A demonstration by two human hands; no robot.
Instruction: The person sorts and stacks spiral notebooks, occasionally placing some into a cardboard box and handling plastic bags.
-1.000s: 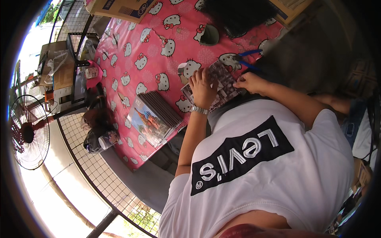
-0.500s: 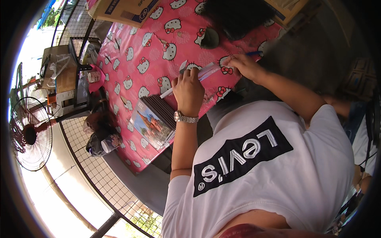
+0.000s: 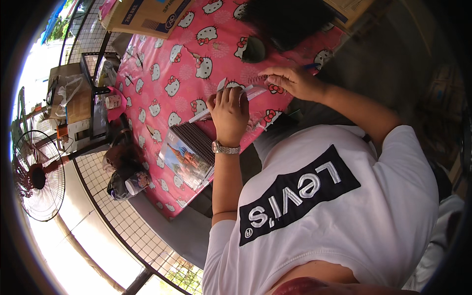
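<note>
My left hand (image 3: 228,109), with a metal watch on its wrist, is closed over a thin notebook (image 3: 199,116) held on edge above the table. Only its white edges and part of a pale cover show past the fingers. At the notebook's right end, my right hand (image 3: 295,83) pinches a thin dark spiral coil (image 3: 254,79), which stretches left toward the notebook. Whether the coil is threaded into the pages I cannot tell. Left of my left wrist lies a stack of spiral notebooks (image 3: 186,156), the top cover picturing a colourful domed building.
A pink patterned cloth (image 3: 167,105) covers the table. Toward the far side are a cardboard box (image 3: 147,17), a dark round object (image 3: 254,50) and a black heap (image 3: 290,22). A blue object (image 3: 310,66) lies beyond my right hand. A fan (image 3: 39,174) stands at left.
My right hand has moved left, closer to my left hand, and the coil now shows clearly at its fingertips. My left hand keeps its hold on the notebook. The whole view has shifted slightly.
</note>
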